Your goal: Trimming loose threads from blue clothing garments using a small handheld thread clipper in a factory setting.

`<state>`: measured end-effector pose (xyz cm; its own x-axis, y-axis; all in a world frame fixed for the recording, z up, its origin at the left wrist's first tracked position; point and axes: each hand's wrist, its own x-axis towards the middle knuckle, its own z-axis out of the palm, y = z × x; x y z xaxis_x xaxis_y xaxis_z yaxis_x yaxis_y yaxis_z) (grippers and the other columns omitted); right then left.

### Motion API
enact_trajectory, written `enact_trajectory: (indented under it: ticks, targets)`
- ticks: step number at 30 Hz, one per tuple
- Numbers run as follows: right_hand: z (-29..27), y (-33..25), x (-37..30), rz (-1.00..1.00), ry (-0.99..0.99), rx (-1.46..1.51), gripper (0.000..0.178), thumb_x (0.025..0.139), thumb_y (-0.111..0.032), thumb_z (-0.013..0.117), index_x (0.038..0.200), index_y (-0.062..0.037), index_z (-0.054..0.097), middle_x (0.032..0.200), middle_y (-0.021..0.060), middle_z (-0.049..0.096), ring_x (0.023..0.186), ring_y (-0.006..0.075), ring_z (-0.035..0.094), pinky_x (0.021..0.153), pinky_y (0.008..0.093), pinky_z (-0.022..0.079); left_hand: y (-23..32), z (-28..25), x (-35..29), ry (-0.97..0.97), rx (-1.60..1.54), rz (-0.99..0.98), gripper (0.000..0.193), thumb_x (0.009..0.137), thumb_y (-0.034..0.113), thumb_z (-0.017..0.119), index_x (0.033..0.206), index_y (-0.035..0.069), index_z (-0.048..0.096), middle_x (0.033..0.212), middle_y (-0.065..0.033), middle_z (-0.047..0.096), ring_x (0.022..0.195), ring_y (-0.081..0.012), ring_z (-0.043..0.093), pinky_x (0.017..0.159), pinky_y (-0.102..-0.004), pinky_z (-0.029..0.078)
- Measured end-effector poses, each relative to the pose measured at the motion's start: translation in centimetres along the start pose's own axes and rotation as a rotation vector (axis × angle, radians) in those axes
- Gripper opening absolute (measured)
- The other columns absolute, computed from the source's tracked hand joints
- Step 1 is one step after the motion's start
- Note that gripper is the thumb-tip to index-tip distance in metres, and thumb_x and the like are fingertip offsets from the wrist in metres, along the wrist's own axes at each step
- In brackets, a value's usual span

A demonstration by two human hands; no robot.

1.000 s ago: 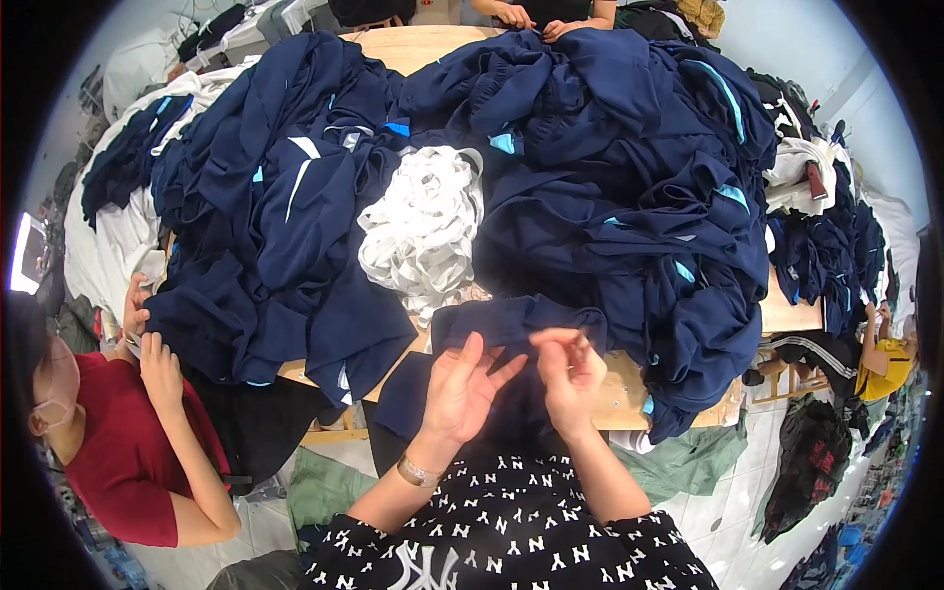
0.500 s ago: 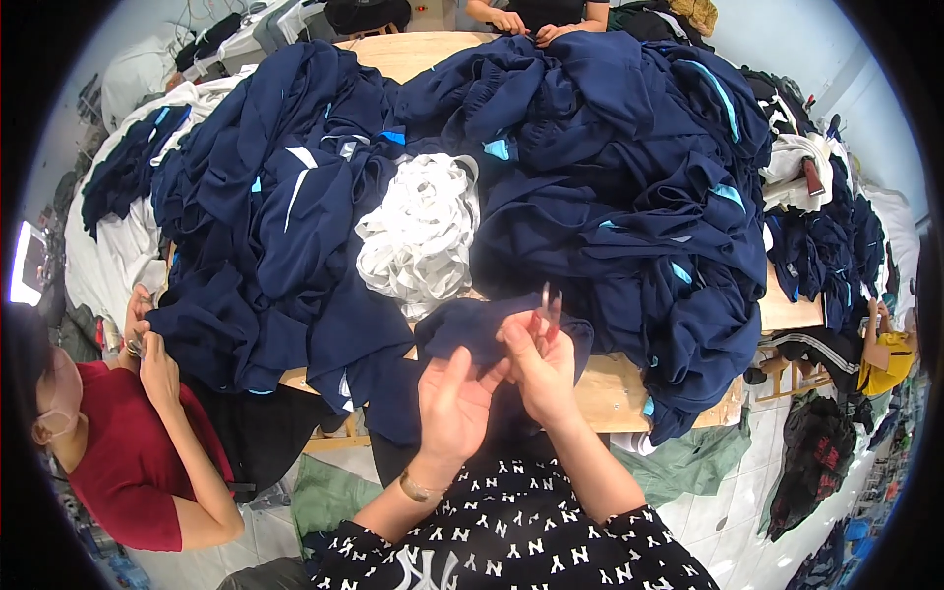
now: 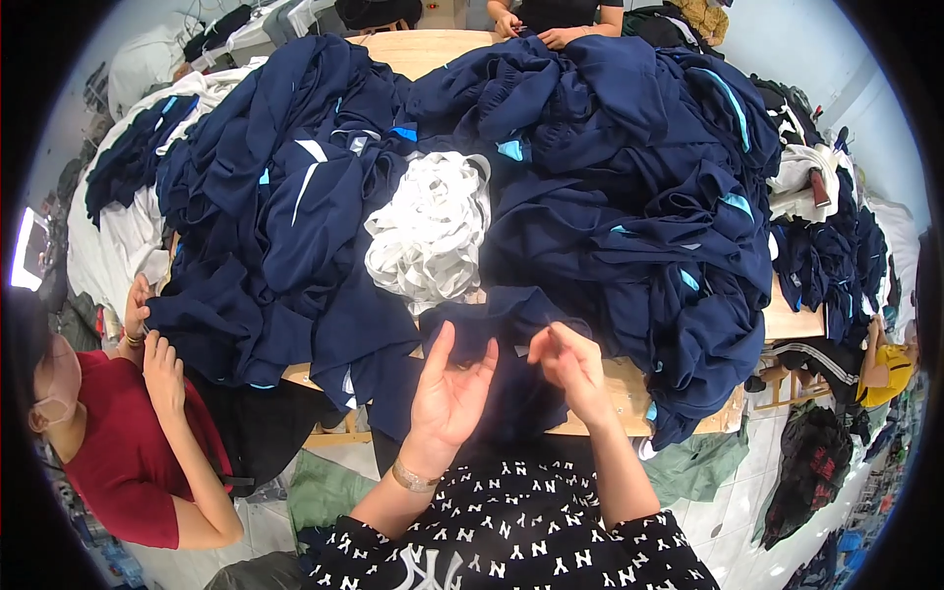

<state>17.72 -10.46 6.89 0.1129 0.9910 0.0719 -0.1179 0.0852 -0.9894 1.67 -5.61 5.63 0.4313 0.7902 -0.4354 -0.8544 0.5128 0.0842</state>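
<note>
My left hand is held palm up, its thumb and fingers apart, with navy cloth just beyond the fingertips. To its right, my right hand has curled, partly blurred fingers. Small red-handled thread snips showed in that hand a moment before; now they are mostly hidden behind the fingers. Part of the navy garment hangs over the near table edge beneath both hands. Straight ahead, a heap of white elastic bands lies between large piles of navy garments, one on the left and one on the right.
The wooden table shows at its far edge. A person in a red top sits at my left, handling navy cloth. Across the table, another person's hands work; a person in yellow sits far right. Green cloth lies on the floor.
My hands have moved apart: the right went right and slightly down, and the left's fingers spread. The snips have dropped from sight behind the right fingers.
</note>
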Motion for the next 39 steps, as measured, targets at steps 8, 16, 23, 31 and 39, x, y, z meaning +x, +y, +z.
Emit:
enact_trajectory:
  ticks: [8, 16, 23, 31, 39]
  targets:
    - [0.1, 1.5, 1.4, -0.366, 0.121, -0.820, 0.034, 0.074, -0.029, 0.073, 0.069, -0.0033, 0.052, 0.060, 0.0071, 0.049, 0.045, 0.0220, 0.046, 0.044, 0.0302, 0.037, -0.5, 0.8, -0.3, 0.075, 0.069, -0.042, 0.017, 0.087, 0.018, 0.061, 0.100, 0.007, 0.060, 0.103, -0.0036, 0.062, 0.095, -0.0151, 0.056, 0.087, -0.0303, 0.046]
    - [0.1, 1.7, 1.8, -0.520, 0.122, -1.033, 0.037, 0.070, -0.037, 0.074, 0.065, -0.0078, 0.052, 0.057, 0.0034, 0.049, 0.045, 0.0226, 0.051, 0.042, 0.0314, 0.038, -1.0, 0.5, -0.5, -0.026, 0.149, -0.043, 0.022, 0.090, 0.021, 0.058, 0.106, 0.006, 0.058, 0.107, -0.0039, 0.060, 0.099, -0.0153, 0.055, 0.090, -0.0307, 0.045]
    - [0.1, 1.3, 2.1, -0.602, 0.119, -1.120, 0.038, 0.069, -0.038, 0.074, 0.063, -0.0090, 0.051, 0.055, 0.0023, 0.047, 0.042, 0.0213, 0.049, 0.041, 0.0301, 0.036, -1.7, -0.3, -0.4, -0.041, 0.210, 0.022, 0.025, 0.090, 0.022, 0.057, 0.107, 0.003, 0.056, 0.105, -0.0068, 0.061, 0.100, -0.0174, 0.056, 0.093, -0.0340, 0.046]
    - [0.0, 1.5, 1.2, -0.290, 0.240, -0.699, 0.028, 0.073, -0.020, 0.075, 0.079, -0.0025, 0.054, 0.060, 0.0054, 0.054, 0.046, 0.0171, 0.049, 0.047, 0.0237, 0.040, -1.1, 0.5, -0.6, -0.055, 0.183, -0.003, 0.028, 0.093, 0.024, 0.050, 0.110, 0.003, 0.054, 0.107, -0.0094, 0.061, 0.103, -0.0206, 0.058, 0.093, -0.0371, 0.046]
    - [2.1, 3.0, 2.1, -0.561, 0.225, -0.619, 0.025, 0.070, 0.004, 0.065, 0.094, -0.0017, 0.061, 0.080, 0.0096, 0.068, 0.057, 0.0195, 0.063, 0.053, 0.0277, 0.049, -2.0, -0.1, -0.8, -0.079, 0.302, -0.003, 0.011, 0.090, 0.012, 0.054, 0.088, 0.007, 0.064, 0.092, -0.0027, 0.065, 0.087, -0.0143, 0.061, 0.081, -0.0310, 0.048]
